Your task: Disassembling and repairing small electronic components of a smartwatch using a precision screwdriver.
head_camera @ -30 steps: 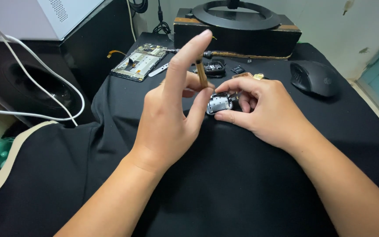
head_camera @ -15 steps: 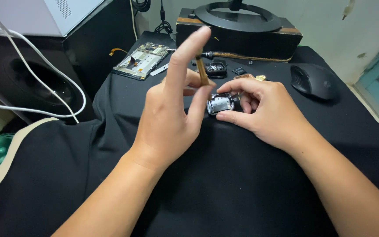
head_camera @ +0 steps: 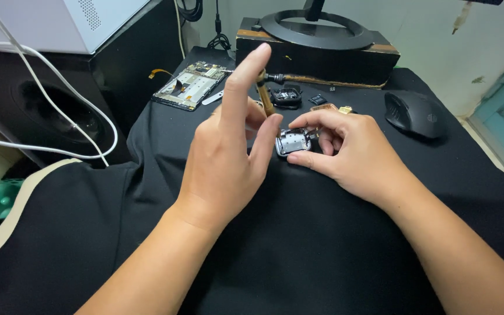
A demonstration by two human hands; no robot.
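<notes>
A small silver module (head_camera: 292, 142) was pinched between thumb and fingers of the right hand (head_camera: 345, 153), just right of the left hand (head_camera: 228, 157), which gripped a brown-handled tool (head_camera: 265, 96), forefinger raised. A slipped tip could have scratched it or knocked it loose.

Hidden and cropped parts around the small metal part (head_camera: 292, 142)

The left hand (head_camera: 228, 157) covers the near end of the thin brown tool (head_camera: 265, 99) beside the metal part, so its grip there cannot be seen — the right hand (head_camera: 345, 151) hides the part's far side and underside. Beyond the part, the small black pieces (head_camera: 287, 96) are too small to identify. Further back, the monitor stand (head_camera: 316, 29) is cut off by the top edge — as is the white cable (head_camera: 59, 105) at the left.
</notes>
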